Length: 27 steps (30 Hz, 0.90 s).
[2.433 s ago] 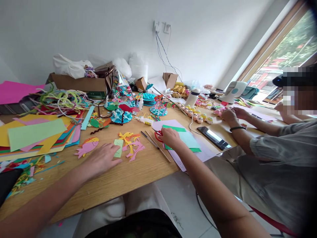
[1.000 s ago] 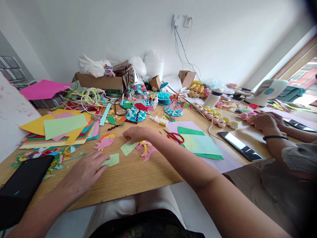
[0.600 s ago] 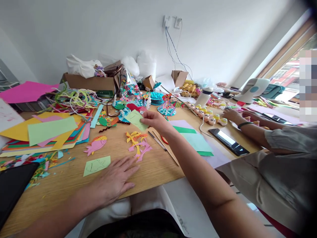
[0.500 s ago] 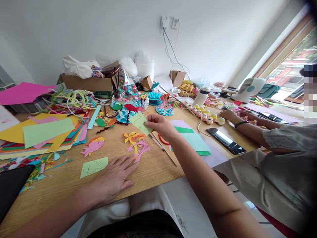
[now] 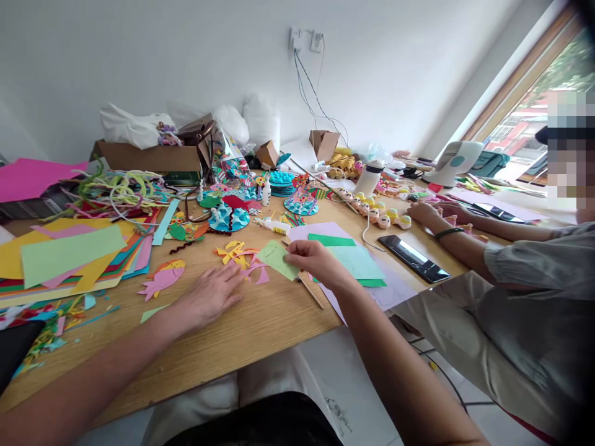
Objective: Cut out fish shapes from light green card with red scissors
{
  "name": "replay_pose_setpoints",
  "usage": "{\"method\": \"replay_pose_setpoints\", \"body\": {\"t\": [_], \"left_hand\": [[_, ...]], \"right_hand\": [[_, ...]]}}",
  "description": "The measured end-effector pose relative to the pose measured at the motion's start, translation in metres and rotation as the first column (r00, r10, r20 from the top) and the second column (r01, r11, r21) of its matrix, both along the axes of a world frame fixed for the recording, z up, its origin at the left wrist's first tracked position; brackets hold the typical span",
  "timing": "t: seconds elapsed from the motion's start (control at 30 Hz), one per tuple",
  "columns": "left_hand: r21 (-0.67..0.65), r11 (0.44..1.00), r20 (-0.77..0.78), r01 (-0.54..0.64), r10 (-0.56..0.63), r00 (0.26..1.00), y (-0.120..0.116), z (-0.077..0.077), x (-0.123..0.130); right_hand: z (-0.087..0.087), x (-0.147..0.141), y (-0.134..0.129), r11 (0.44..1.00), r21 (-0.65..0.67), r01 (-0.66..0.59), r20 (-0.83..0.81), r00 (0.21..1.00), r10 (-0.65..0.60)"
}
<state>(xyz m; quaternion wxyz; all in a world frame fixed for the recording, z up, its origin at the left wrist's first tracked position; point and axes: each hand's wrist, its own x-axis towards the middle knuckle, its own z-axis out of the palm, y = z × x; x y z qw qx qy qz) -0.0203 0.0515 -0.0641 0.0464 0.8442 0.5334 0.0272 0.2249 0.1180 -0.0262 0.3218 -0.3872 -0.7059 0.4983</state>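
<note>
My right hand pinches a piece of light green paper that bears a drawn line. A wooden stick lies just below that hand, partly covered. My left hand rests on the table with its fingers stretched out, its tips by the yellow and pink paper scraps. Another light green paper piece shows only in part beside my left wrist. Left of that hand lies a pink and orange paper fish.
Coloured paper sheets and shredded scraps lie at the left. A phone and green sheets are at the right, where a co-worker's hands rest. Glue bottles and blue paper crafts stand behind.
My right hand has brought the green paper down towards the scraps. My left hand has shifted up and left, covering more of the other green piece. The whole view has turned slightly.
</note>
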Motion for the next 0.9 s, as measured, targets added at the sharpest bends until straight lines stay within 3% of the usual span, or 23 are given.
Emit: {"method": "replay_pose_setpoints", "body": {"t": [0.13,0.23,0.3,0.37,0.47,0.53,0.73,0.9], "left_hand": [[0.103,0.994,0.212,-0.022,0.000,0.977,-0.001,0.015,-0.001],[-0.015,0.998,0.391,-0.060,0.061,0.918,-0.009,0.020,0.007],[-0.058,0.998,0.379,-0.015,0.036,0.925,-0.016,0.017,0.013],[-0.043,0.998,0.297,0.052,-0.037,0.954,-0.022,0.009,0.017],[0.031,0.996,0.179,0.085,-0.089,0.980,-0.028,-0.001,0.015],[0.099,0.991,0.150,0.093,-0.107,0.983,-0.029,-0.004,0.013],[0.189,0.931,0.131,0.313,-0.340,0.931,-0.042,-0.004,0.018],[0.201,0.922,0.099,0.330,-0.354,0.930,-0.058,-0.015,0.017]], "right_hand": [[-0.009,-0.010,-0.009,0.993,-0.043,-0.110,0.196,0.974,0.117],[-0.016,-0.023,-0.017,0.980,-0.019,-0.200,0.375,0.907,0.192],[-0.018,-0.030,-0.022,0.963,0.062,-0.264,0.502,0.842,0.198],[-0.017,-0.032,-0.024,0.952,0.162,-0.261,0.604,0.789,0.113],[-0.012,-0.027,-0.017,0.925,0.343,-0.163,0.735,0.660,-0.156],[-0.010,-0.021,-0.009,0.915,0.389,-0.110,0.765,0.592,-0.254],[-0.021,-0.031,0.008,0.902,0.418,-0.111,0.809,0.497,-0.314],[-0.024,-0.044,0.014,0.899,0.418,-0.133,0.812,0.498,-0.304]]}}
